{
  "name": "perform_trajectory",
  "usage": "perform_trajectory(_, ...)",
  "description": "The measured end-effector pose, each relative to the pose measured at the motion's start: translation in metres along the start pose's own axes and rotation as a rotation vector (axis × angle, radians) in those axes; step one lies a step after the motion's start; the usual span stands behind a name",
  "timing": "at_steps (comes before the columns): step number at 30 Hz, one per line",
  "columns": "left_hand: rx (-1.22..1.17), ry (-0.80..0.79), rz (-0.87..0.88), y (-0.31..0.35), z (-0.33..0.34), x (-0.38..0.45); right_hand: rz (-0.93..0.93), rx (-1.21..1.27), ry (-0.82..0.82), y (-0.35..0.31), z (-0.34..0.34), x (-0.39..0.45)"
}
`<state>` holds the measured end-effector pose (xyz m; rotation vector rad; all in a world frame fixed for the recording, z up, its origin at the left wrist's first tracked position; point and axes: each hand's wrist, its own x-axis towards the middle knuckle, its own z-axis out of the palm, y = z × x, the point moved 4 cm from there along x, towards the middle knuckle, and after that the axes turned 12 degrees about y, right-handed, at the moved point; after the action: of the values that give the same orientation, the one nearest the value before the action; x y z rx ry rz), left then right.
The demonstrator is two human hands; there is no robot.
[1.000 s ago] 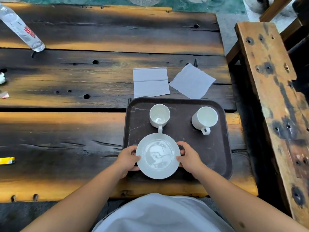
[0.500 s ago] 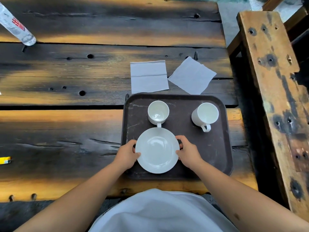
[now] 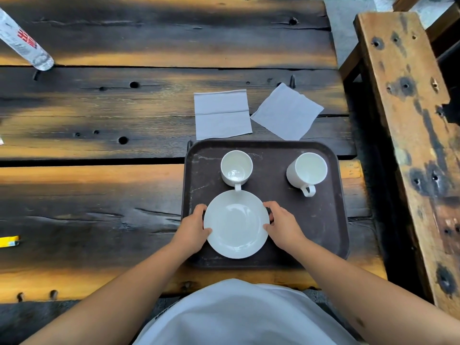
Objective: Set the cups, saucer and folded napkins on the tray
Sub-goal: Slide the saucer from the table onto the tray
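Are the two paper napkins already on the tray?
No, both napkins lie flat on the wooden table just beyond the far edge of the tray, which carries only two cups and the saucer.

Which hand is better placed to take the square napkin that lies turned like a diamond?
Right. The diamond-turned white paper napkin lies beyond the brown plastic tray's far right corner, on the right hand's side.

The tray (image 3: 323, 220) is dark brown with pale scratch marks, and the saucer (image 3: 236, 224) and both cups (image 3: 236, 168) (image 3: 307, 171) on it are plain glossy white. Two napkins (image 3: 222, 114) (image 3: 287, 112) are pale grey-white against the tabletop (image 3: 99, 170), whose planks run charred black streaked with orange-yellow.
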<state>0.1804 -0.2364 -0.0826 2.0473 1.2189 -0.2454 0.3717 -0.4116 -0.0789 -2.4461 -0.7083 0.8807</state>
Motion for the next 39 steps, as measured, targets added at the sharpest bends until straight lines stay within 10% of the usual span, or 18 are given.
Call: perform_trajectory(39, 0.447, 0.295, 0.491, 0.068, -0.133, -0.068, -0.389, -0.503, 0.215, -0.142, -0.056, -0.065)
